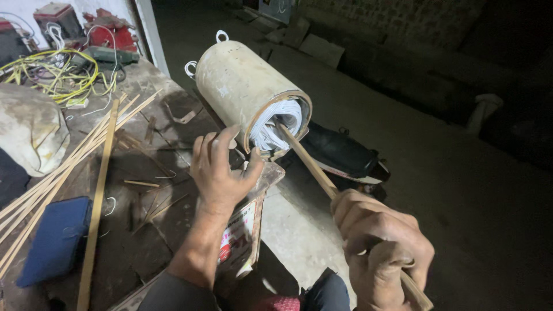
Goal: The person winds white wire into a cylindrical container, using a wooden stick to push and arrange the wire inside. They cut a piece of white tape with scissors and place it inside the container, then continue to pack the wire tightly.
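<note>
While your right hand (380, 245) is closed tight around the near end of the wooden stick (305, 158), the stick runs away from you, up and to the left, into the open mouth of the metal cylinder (239, 86); your left hand (222, 167), fingers half spread and holding nothing, presses near its rim

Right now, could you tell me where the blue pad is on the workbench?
In the head view, the blue pad lies at the lower left of the workbench, beside the long wooden sticks and left of the left hand.
</note>
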